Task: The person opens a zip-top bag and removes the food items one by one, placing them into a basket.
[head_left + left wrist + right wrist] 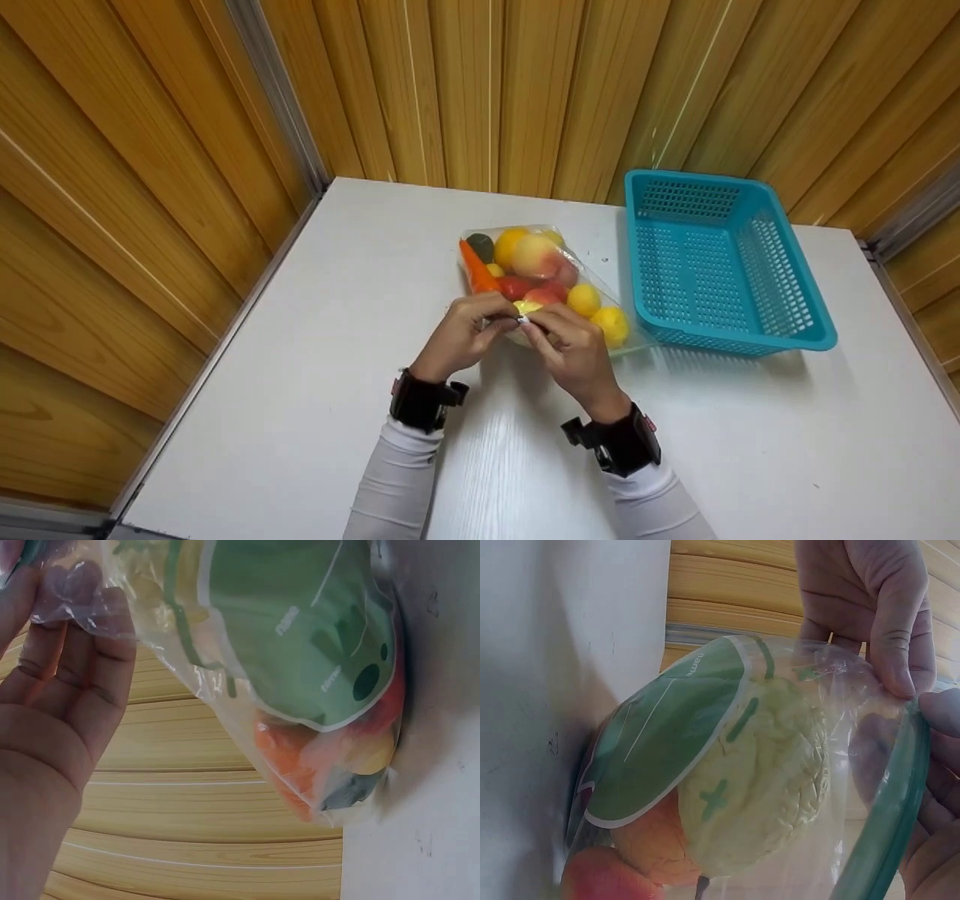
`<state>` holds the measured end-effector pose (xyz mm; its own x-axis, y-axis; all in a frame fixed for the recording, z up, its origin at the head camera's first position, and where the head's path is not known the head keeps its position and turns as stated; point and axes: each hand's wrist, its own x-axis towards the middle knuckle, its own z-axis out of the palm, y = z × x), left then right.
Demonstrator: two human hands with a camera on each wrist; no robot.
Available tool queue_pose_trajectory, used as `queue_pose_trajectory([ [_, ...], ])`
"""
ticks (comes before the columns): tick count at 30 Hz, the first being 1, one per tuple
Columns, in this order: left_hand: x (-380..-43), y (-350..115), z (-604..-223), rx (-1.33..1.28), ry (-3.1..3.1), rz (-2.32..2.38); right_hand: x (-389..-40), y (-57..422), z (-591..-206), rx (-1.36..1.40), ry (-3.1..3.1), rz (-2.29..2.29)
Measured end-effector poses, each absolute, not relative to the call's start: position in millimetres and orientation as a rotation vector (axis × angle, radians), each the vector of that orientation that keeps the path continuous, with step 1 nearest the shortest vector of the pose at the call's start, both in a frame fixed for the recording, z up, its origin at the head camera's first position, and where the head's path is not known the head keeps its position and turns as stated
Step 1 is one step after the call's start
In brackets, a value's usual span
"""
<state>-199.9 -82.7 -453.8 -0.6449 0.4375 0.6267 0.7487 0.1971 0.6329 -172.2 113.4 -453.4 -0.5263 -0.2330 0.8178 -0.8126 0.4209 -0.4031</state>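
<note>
A clear zip bag packed with fruit and vegetables lies before me, its zip edge towards me. Through the plastic show a carrot, a peach, red and yellow pieces and a dark green one. A pale, wrinkled round piece shows behind the bag's green printing. My left hand pinches the teal zip strip between thumb and forefinger. My right hand pinches that same strip right beside it, the fingertips of both hands nearly meeting. In the left wrist view, the left hand's other fingers curl behind the plastic.
A teal plastic basket with perforated walls stands to the right of the bag, with nothing in it. The white table carries both. Wood-patterned panels rise behind the table and along its left side.
</note>
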Motion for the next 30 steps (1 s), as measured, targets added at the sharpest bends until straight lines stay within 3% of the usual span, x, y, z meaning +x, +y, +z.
queue_pose_trajectory([
  [30, -203.0, -94.3, -453.2, -0.927, -2.031, -1.589, -173.0, 121.6, -454.5, 0.853, -2.021, 1.004],
])
